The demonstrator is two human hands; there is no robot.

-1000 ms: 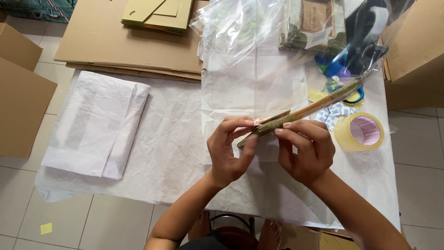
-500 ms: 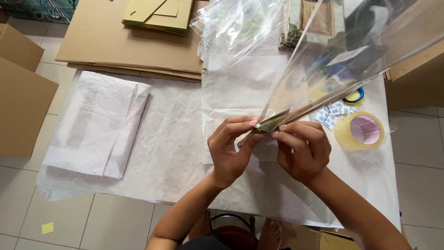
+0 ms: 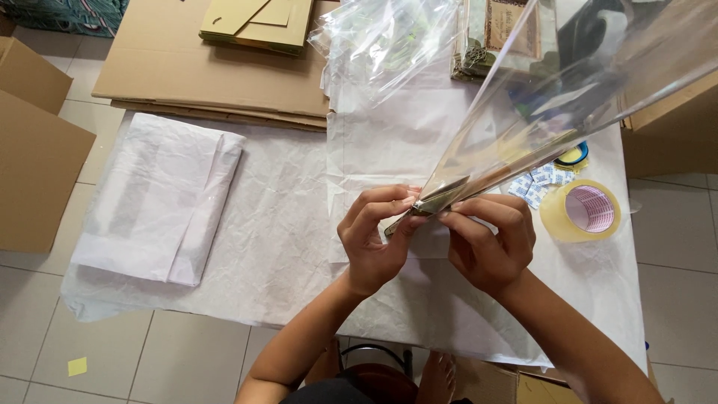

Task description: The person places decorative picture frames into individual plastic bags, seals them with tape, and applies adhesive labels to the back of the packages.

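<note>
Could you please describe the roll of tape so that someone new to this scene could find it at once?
Start at the white paper sheet covering the floor and go to its right edge, past the right hand. The roll of tape lies flat there, beside small blue-and-white sachets. It is the only thick yellowish ring.

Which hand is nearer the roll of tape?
Right. The right hand sits just left of the tape roll; the left hand is farther away, beyond the right hand.

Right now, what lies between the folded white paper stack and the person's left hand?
Head view: only bare, wrinkled white paper sheet lies between the folded white paper stack and the left hand.
</note>
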